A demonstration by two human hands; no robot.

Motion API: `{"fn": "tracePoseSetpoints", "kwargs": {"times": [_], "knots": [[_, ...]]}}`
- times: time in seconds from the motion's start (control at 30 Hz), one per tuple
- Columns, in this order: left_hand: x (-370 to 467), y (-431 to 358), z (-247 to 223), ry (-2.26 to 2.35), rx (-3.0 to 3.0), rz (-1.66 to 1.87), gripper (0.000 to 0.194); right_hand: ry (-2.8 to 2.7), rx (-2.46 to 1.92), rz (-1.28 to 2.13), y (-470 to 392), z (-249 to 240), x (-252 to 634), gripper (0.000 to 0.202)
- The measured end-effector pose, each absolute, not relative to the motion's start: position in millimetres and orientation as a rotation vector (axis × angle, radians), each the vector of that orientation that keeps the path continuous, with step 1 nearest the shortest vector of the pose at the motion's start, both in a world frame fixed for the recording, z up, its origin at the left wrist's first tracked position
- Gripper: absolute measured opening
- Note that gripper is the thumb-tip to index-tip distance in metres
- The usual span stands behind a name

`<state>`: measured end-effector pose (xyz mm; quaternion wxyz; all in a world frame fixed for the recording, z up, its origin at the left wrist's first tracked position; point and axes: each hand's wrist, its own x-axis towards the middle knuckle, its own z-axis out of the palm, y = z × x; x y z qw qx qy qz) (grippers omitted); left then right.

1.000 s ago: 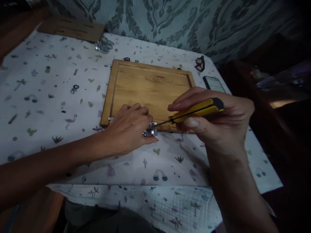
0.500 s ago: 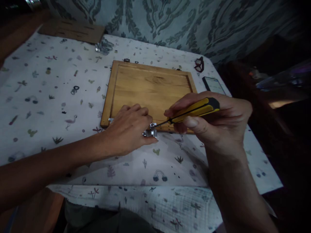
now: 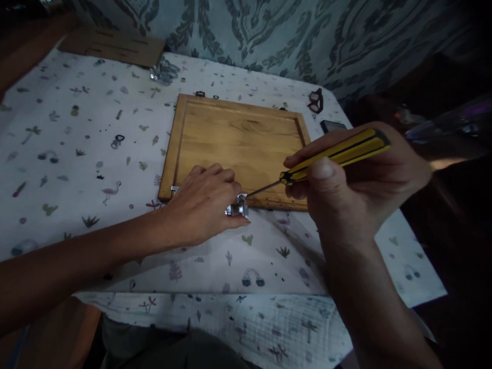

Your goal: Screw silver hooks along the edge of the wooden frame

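A framed wooden panel (image 3: pixel 238 138), like a small cabinet door, lies flat on the table. At its near edge is a shiny metal hinge (image 3: pixel 240 209). My left hand (image 3: pixel 209 202) is closed on this hinge, fingers curled over the panel's edge and thumb below. Another bit of silver metal (image 3: pixel 175 189) shows to the left of that hand. My right hand (image 3: pixel 346 179) grips a yellow and black screwdriver (image 3: pixel 334 156), tilted, its handle up to the right. The screwdriver's tip meets the hinge; whether it sits in a screw is too small to tell.
Under the panel is a patterned white cloth (image 3: pixel 126 205). Behind it lie a cardboard piece (image 3: pixel 111 47) and a pile of metal hardware (image 3: pixel 164 72). Dark red glasses (image 3: pixel 315 101) and a phone (image 3: pixel 332 126), partly hidden by my right hand, are at the right. A patterned wall (image 3: pixel 261 31) borders the back.
My right hand and the screwdriver handle have moved right and slightly up, showing more shaft. The tip stays at the hinge. My left hand has hardly moved.
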<state>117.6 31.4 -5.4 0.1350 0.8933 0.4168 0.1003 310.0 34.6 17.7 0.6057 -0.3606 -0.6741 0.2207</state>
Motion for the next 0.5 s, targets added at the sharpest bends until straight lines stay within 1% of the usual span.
{"fn": "tracePoseSetpoints", "kwargs": {"times": [0.1, 0.27, 0.5], "knots": [[117.0, 31.8, -5.9, 1.196, 2.604, 0.310, 0.036, -1.546, -0.802, 0.526, 36.1, 17.3, 308.9, 0.017], [118.3, 31.4, -4.4, 1.202, 2.590, 0.315, 0.034, -1.579, -0.793, 0.557, 39.0, 13.2, 307.3, 0.012], [119.0, 31.1, -3.6, 1.215, 2.586, 0.311, 0.034, -1.604, -0.845, 0.581, 37.8, 13.8, 305.4, 0.019]]}}
